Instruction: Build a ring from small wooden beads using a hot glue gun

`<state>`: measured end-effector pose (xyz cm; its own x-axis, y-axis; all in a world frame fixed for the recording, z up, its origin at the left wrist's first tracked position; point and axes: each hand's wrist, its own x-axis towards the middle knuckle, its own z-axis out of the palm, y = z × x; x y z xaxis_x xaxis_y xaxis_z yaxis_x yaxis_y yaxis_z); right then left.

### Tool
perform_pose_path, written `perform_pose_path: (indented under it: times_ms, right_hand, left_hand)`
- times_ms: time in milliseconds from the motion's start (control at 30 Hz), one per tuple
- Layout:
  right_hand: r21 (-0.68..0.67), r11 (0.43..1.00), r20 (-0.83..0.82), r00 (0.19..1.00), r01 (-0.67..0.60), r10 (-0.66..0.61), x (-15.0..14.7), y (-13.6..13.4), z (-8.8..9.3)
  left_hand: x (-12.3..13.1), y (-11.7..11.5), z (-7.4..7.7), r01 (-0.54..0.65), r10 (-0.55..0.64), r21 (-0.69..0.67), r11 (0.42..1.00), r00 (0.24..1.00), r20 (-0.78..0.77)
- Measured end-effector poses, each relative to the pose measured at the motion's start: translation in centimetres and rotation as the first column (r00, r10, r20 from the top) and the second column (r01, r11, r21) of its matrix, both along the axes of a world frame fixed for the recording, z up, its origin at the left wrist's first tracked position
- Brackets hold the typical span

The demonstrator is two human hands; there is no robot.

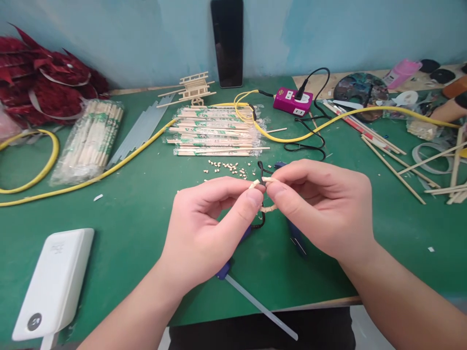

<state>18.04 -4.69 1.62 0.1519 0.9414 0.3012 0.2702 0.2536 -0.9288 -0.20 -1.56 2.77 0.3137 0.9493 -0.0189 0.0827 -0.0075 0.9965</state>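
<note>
Above the green table, my left hand (215, 223) and my right hand (321, 209) are closed in pinches close together. Between them is a small curved piece made of short pale wooden bits (268, 209). Its two upper ends show at my thumb tips, with a narrow gap between them; my fingers cover the rest. Behind and below the hands lies a blue glue gun (223, 270), mostly hidden, with a translucent glue stick (260, 306) sticking out toward me. Just beyond my fingertips are several tiny cut wooden pieces (233, 167) scattered on the table.
Wrapped chopsticks (219, 130) lie at the back, near a small wooden model (197, 90) and an upright phone (228, 43). A yellow cable (120, 171) crosses the table to a purple power strip (293, 101). A white power bank (54, 282) sits left; loose sticks (394, 170) lie right.
</note>
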Motion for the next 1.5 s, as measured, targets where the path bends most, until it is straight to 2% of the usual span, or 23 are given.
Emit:
perform_pose_path:
  times_ms: [233,600,833,1500]
  right_hand:
    - [-0.010,0.999,0.004,0.999,-0.037,0.037,0.06,0.08,-0.11]
    - [-0.017,0.998,-0.005,0.998,-0.056,0.056,0.01,0.12,0.07]
    - [-0.025,0.998,0.014,0.998,-0.057,0.057,-0.07,-0.14,0.17]
    - [-0.038,0.998,0.020,0.998,-0.057,0.058,-0.25,-0.02,0.33]
  left_hand:
    - [0.24,0.03,0.54,-0.010,0.010,-0.043,0.999,1.000,0.006]
    - [0.05,0.07,0.17,0.022,-0.007,-0.161,0.987,0.996,0.094]
    - [0.01,0.10,0.40,0.016,-0.013,-0.119,0.993,0.999,0.029]
    - [0.02,0.03,0.50,0.010,-0.009,-0.131,0.991,1.000,0.012]
